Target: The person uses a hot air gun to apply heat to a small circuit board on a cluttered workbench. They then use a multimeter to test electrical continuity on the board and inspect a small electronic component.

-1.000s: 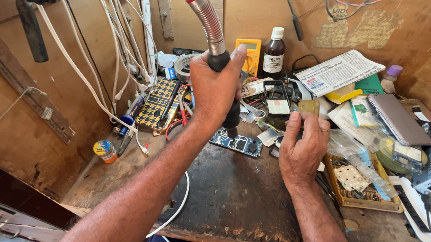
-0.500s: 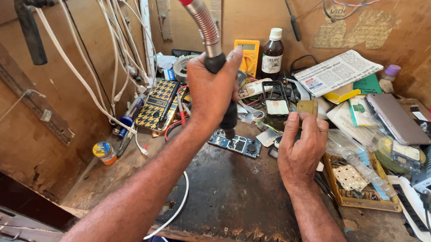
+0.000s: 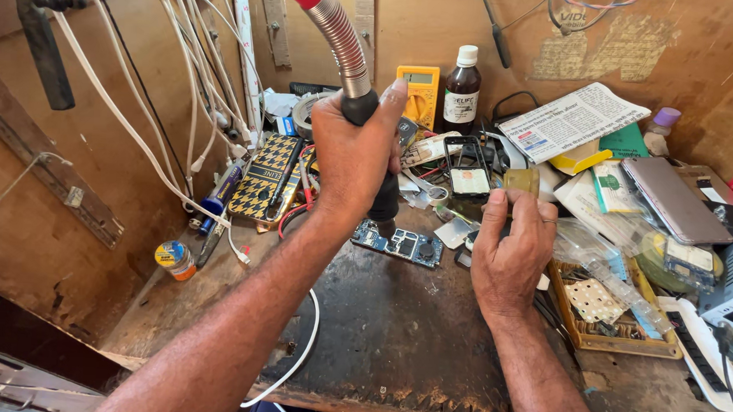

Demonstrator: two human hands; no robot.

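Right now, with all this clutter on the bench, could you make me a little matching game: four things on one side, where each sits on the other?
Things:
1. hot-air tool handle
2. blue circuit board
3. yellow multimeter
4. dark glass bottle

Places:
A. leaning on the back wall, left of the bottle
B. flat on the dark mat, under the tool's tip
C. gripped in the left hand
D. upright, right of the multimeter

Pairs: 1-C, 2-B, 3-A, 4-D

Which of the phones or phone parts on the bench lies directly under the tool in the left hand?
The bare blue circuit board, beneath the black handpiece gripped by the left hand; the others are cased phones farther away.
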